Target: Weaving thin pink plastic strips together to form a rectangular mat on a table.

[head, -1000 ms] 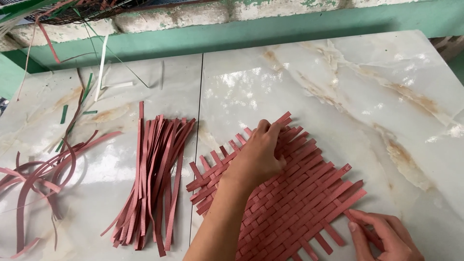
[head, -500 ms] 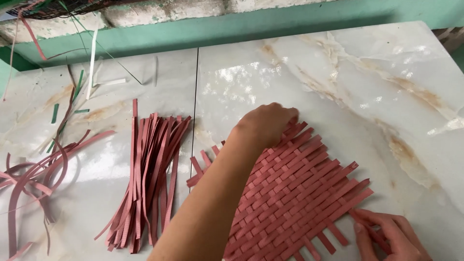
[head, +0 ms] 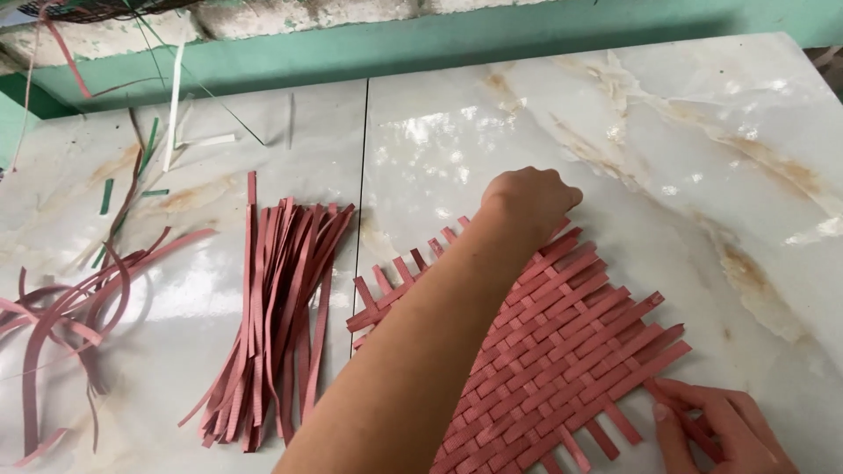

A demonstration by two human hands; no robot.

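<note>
A flat woven mat of reddish-pink plastic strips [head: 562,351] lies on the glossy marble-patterned desk [head: 685,132], toward the near right, set diagonally with loose strip ends projecting on every side. The left hand [head: 527,200] is laid over the mat's far corner, the forearm stretched across the weave; its fingers are curled downward and pressed against the strip ends there, though whether a strip is actually pinched cannot be told, since the fingertips are hidden beneath the hand. The right hand [head: 716,426] is at the near right corner, its fingers closed on a single projecting reddish strip end [head: 672,404]. Just beside the mat to the left, a loose bundle of straight reddish-pink strips [head: 272,316] is fanned out; farther left, curled reddish offcuts [head: 70,325] and a few green and white slivers [head: 167,123] are scattered. Judgement on technique: the far corner is best held flat and firm so the weave is not skewed while the gripped end is drawn snug; tension should be applied along the strip's own line, low to the desk, and neighbouring rows checked for gaps or buckling.
</note>
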